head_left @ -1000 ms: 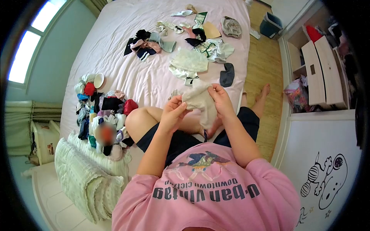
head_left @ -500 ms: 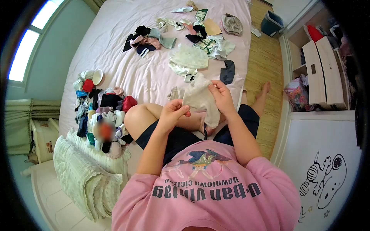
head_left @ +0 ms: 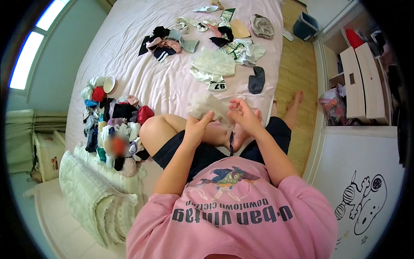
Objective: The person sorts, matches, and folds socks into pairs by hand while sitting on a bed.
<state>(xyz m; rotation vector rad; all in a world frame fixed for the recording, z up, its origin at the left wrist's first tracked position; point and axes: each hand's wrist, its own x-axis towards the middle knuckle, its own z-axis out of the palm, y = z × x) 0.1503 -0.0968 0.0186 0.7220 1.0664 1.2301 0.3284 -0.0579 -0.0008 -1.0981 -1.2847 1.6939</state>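
Note:
A thin off-white sock [head_left: 206,103], crumpled and partly blurred, is held in front of my crossed legs. My left hand [head_left: 199,125] is closed on it, thumb on top. My right hand [head_left: 245,118] has its fingers bent and pinched at the sock's right edge. Below the hands is my bare foot [head_left: 236,140], with a dark strap-like strip [head_left: 231,142] beside it. On the bed just beyond lies a white sock cuff marked 97 [head_left: 217,86], next to a pale sheer garment [head_left: 212,64]. A dark grey sock [head_left: 256,80] lies to its right.
A dense pile of rolled clothes [head_left: 123,112] and a white cup [head_left: 109,84] are on the left. Folded quilted bedding [head_left: 97,194] lies nearer me. Loose socks [head_left: 166,45] and a cap [head_left: 261,26] are farther out. A bin [head_left: 305,26] stands on the floor right.
The off-white sock was stretched out and hanging between both hands; now it is bunched towards my left hand. My right hand has moved slightly down. The 97 marking is now uncovered.

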